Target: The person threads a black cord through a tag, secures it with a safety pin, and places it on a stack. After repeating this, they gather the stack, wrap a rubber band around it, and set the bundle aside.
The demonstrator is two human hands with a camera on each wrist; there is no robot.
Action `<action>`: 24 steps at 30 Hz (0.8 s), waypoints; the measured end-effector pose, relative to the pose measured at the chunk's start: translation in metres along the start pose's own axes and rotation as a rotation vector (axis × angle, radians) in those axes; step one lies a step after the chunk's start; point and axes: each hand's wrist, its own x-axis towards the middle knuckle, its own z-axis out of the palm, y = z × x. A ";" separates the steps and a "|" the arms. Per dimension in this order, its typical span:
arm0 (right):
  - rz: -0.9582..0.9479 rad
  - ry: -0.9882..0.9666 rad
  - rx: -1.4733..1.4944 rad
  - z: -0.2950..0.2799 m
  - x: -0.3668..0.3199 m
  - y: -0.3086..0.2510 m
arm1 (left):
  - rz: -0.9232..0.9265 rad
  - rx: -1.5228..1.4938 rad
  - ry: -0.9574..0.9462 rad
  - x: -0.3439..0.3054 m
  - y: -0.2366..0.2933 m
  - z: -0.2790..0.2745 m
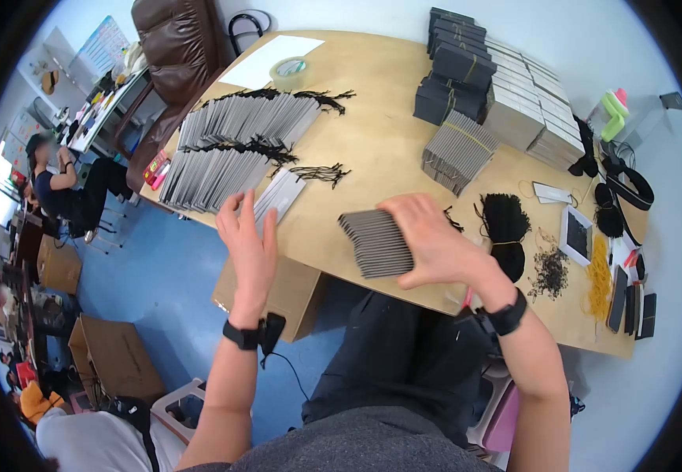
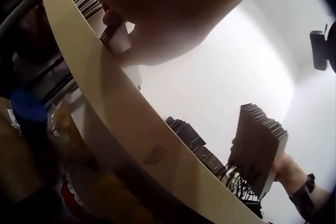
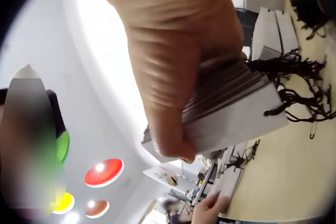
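My right hand [image 1: 435,240] grips a thick stack of flat cards [image 1: 376,244] with fingers and thumb, over the table's near edge. In the right wrist view the outermost card [image 3: 236,121] shows a pale face with a black cord through its end. My left hand [image 1: 248,244], fingers parted and slightly bent, hovers beside a few pale cards [image 1: 280,194] lying at the end of a row. Two long rows of corded cards [image 1: 211,177] lean on edge at the table's left, their black cords [image 1: 319,175] trailing right.
Banded card bundles [image 1: 459,151] and stacked white boxes [image 1: 526,102] stand at the back right. Black cord bundles [image 1: 506,228], yellow rubber bands [image 1: 599,283] and a small white tray [image 1: 575,234] lie on the right. A tape roll [image 1: 289,72] sits at the back; a cardboard box [image 1: 278,295] is below the edge.
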 end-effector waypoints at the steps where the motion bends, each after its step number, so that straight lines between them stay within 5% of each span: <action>1: -0.009 -0.074 -0.102 0.008 0.003 0.004 | 0.084 -0.219 -0.042 -0.007 0.016 -0.009; 4: 0.079 -0.212 -0.089 0.013 0.018 0.000 | 0.309 -0.551 -0.325 -0.028 0.064 -0.019; 11: 0.062 -0.150 -0.232 -0.006 0.010 -0.007 | 0.294 -0.434 -0.496 -0.034 0.069 0.024; 14: 0.063 0.283 -0.190 -0.015 0.003 -0.030 | 0.295 -0.490 -0.418 -0.033 0.074 0.021; 15: 0.063 0.277 -0.188 0.001 0.000 -0.031 | 0.289 -0.492 -0.421 -0.035 0.074 0.022; 17: 0.056 -0.043 -0.280 0.030 -0.006 -0.025 | 0.315 -0.456 -0.419 -0.035 0.075 0.025; 19: 0.041 -0.052 -0.266 0.025 -0.003 -0.009 | 0.301 -0.501 -0.431 -0.031 0.076 0.022; 22: 0.292 0.352 0.399 0.018 0.008 0.013 | 0.214 -0.595 -0.460 -0.038 0.077 0.021; 24: 0.284 0.211 0.430 0.032 0.012 0.020 | 0.216 -0.540 -0.410 -0.043 0.089 0.029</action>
